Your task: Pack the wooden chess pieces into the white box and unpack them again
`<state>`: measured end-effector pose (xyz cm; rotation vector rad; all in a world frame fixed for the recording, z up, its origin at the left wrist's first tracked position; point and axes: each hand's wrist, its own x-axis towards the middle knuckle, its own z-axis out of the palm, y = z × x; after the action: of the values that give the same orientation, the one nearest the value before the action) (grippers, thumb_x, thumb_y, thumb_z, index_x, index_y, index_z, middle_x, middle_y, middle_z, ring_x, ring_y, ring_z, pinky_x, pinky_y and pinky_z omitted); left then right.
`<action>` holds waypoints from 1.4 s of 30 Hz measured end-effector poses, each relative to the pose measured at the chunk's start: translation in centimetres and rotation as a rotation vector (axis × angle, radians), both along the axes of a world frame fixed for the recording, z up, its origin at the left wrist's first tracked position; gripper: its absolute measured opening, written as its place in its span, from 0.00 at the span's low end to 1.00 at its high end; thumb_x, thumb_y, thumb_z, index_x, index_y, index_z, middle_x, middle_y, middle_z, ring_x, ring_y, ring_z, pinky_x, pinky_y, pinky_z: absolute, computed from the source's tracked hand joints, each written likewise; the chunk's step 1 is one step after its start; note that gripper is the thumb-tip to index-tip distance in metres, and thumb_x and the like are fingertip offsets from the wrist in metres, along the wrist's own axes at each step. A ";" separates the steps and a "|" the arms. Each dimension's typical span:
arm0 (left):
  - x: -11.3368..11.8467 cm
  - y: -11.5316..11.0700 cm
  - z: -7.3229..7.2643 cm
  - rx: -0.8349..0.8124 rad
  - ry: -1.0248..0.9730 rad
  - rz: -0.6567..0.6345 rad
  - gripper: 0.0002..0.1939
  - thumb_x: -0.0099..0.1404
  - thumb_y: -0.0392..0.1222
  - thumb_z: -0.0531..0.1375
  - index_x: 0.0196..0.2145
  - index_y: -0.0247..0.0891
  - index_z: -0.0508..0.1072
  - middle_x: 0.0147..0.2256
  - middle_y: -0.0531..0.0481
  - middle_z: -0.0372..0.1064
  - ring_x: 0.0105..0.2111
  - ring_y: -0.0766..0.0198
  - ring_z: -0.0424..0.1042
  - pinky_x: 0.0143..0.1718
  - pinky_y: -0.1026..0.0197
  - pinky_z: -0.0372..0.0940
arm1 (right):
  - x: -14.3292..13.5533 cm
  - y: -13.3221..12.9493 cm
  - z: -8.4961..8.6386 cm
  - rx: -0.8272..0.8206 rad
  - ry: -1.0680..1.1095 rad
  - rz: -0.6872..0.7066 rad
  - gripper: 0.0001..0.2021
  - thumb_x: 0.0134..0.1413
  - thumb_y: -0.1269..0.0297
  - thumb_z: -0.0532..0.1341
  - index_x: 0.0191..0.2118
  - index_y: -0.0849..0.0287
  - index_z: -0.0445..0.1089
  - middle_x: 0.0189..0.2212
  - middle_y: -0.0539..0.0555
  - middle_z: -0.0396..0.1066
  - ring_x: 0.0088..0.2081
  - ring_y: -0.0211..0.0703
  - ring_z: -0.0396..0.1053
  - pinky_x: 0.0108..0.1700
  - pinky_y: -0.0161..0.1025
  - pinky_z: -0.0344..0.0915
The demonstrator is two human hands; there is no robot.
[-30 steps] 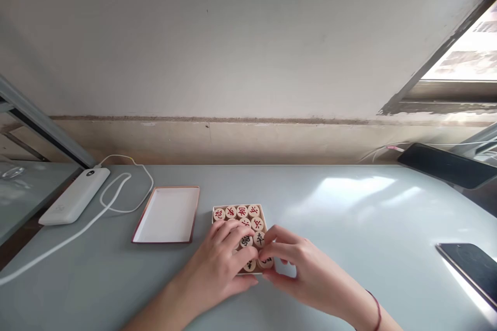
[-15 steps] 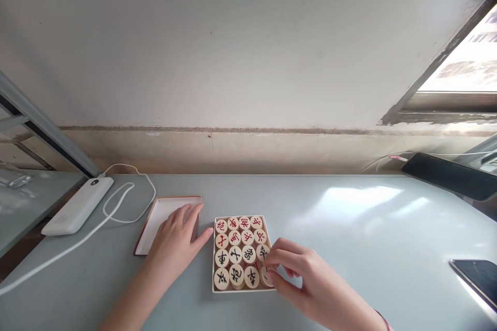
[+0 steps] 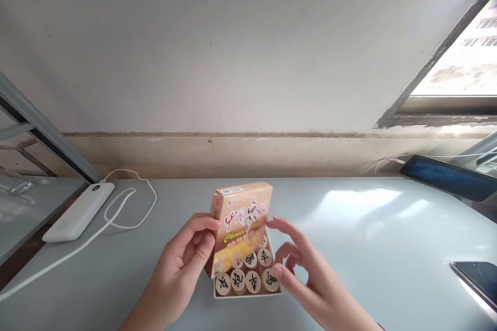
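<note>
A tan box lid (image 3: 243,222) with printed characters is tilted over an open box (image 3: 248,296) of round wooden chess pieces (image 3: 253,281). My left hand (image 3: 186,258) pinches the lid's left side between thumb and fingers. At the box's right side is my right hand (image 3: 301,264), its fingers curved and apart; the index fingertip is by the lid's right edge and the thumb is beside the lower right piece. The lid hides most of the back rows, while the front row with black characters shows.
A white power bank (image 3: 78,213) with a looping white cable (image 3: 91,238) lies on the grey table (image 3: 349,279) at the left. A dark tablet (image 3: 450,176) leans at the back right, and a phone (image 3: 477,276) lies at the right edge.
My left hand has picked up the lid, turned its printed side into view and brought it right, over the box. My right hand has come off the corner piece.
</note>
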<state>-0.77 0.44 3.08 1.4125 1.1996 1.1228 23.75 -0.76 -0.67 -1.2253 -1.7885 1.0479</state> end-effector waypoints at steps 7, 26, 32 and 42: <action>1.6 0.2 -0.7 -0.523 -0.637 -0.044 0.19 0.54 0.48 0.68 0.41 0.45 0.69 0.39 0.52 0.72 0.37 0.62 0.73 0.37 0.64 0.67 | -0.7 0.5 0.9 -0.375 0.377 -0.200 0.26 0.57 0.44 0.55 0.58 0.48 0.56 0.46 0.57 0.67 0.31 0.37 0.68 0.29 0.35 0.69; 1.3 1.4 -1.6 -0.338 0.874 -0.128 0.29 0.69 0.52 0.40 0.64 0.39 0.49 0.25 0.51 0.66 0.27 0.57 0.70 0.28 0.62 0.57 | -0.9 0.6 -1.1 -0.278 -0.208 -0.041 0.30 0.61 0.49 0.47 0.66 0.54 0.51 0.22 0.49 0.68 0.23 0.39 0.61 0.25 0.35 0.58; 0.8 1.6 -2.3 -0.348 0.974 -0.168 0.31 0.70 0.51 0.39 0.66 0.36 0.47 0.22 0.49 0.66 0.25 0.57 0.70 0.24 0.63 0.54 | -1.3 0.5 -1.3 -0.173 -0.443 0.002 0.31 0.62 0.51 0.44 0.67 0.58 0.46 0.21 0.51 0.69 0.21 0.41 0.64 0.23 0.36 0.55; 1.3 1.0 -6.1 0.251 1.063 -0.031 0.24 0.70 0.41 0.40 0.59 0.37 0.61 0.42 0.40 0.72 0.40 0.53 0.72 0.42 0.55 0.64 | -1.4 0.4 -1.6 0.070 -0.657 -0.040 0.27 0.64 0.54 0.42 0.64 0.58 0.51 0.23 0.52 0.74 0.21 0.44 0.70 0.21 0.36 0.54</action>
<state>0.50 1.40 -3.03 2.3375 1.7579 0.4505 22.30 -0.39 -2.26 -1.6805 -2.2424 0.5774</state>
